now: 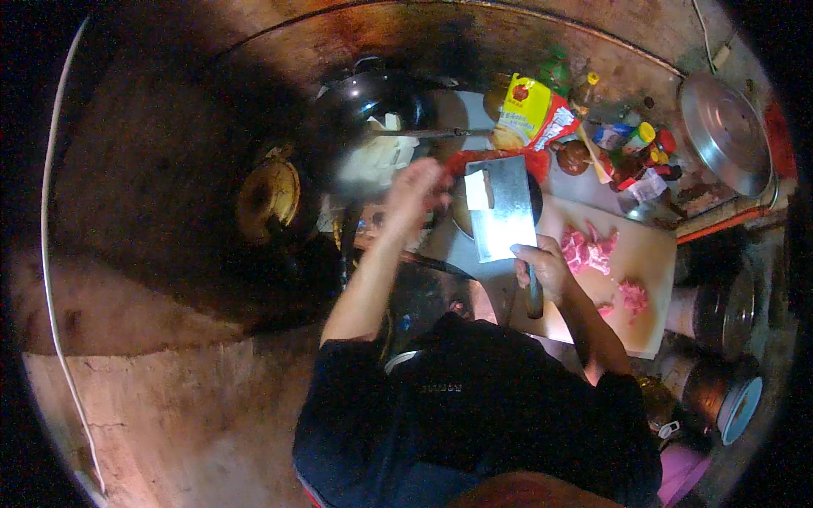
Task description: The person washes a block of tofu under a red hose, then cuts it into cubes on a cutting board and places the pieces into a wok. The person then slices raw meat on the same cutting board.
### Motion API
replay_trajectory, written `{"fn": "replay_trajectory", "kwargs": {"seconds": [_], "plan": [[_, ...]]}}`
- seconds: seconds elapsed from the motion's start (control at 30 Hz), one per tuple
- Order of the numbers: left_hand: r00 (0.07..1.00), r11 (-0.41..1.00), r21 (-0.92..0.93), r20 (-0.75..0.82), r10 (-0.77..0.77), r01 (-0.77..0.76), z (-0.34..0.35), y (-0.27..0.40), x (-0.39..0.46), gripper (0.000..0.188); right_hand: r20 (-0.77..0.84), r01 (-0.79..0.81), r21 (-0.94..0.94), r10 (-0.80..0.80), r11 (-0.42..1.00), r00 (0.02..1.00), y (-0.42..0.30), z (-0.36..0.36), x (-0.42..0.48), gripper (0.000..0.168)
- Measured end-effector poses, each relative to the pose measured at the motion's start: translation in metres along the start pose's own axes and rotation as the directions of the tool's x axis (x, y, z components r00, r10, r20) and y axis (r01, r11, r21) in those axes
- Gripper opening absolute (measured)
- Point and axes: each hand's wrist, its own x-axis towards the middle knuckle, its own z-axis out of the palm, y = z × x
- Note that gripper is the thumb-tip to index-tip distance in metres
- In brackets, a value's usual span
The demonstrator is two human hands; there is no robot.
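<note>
My right hand [547, 265] grips the handle of a cleaver [514, 219], its broad blade flat to the view and shining in the light. A pale patch lies on the blade's left side. My left hand [419, 183] is raised to the left of the blade, blurred, and whether its fingers hold anything is unclear. Under my right forearm lies a pale cutting board [648, 247]. It carries a larger heap of raw meat [587, 247], a smaller pile of cut meat [633, 297] and a small piece beside my arm. Behind the blade a round vessel [537, 195] is mostly hidden.
A yellow and red food packet [530, 108] stands behind the cleaver, near a green bottle [556, 73] and several seasoning jars [641, 134]. A large metal lid [724, 133] leans at the right. At the back left sits a dark wok [375, 95]. Buckets [740, 409] stand at lower right.
</note>
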Motion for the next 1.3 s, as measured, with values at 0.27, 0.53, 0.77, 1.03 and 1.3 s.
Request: {"fn": "replay_trajectory", "kwargs": {"seconds": [0.27,0.53,0.77,1.03,1.3], "plan": [[0.990,0.947,-0.301,0.111,-0.082,0.112,0.028,-0.064,-0.023,0.032,0.035,-0.008,-0.306,0.020,0.952,0.999,0.002,0.018,-0.010,0.014],[0.976,0.786,-0.591,0.015,-0.216,0.183,0.025,-0.092,-0.029,0.016,-0.023,0.023,-0.389,-0.034,0.921,0.999,0.020,0.012,-0.027,0.012],[0.975,0.717,-0.671,0.041,-0.219,0.189,0.024,-0.091,-0.038,0.051,0.020,0.077,-0.493,-0.078,0.867,0.997,0.024,0.001,-0.049,0.013],[0.963,0.714,-0.677,-0.026,-0.267,0.180,0.039,-0.090,-0.042,0.050,0.061,0.120,-0.609,-0.105,0.784,0.993,0.025,-0.001,-0.060,0.015],[0.976,0.748,-0.640,0.017,-0.215,0.176,0.043,-0.100,-0.039,0.048,0.058,0.143,-0.646,-0.139,0.750,0.989,0.024,-0.004,-0.060,0.018]]}}
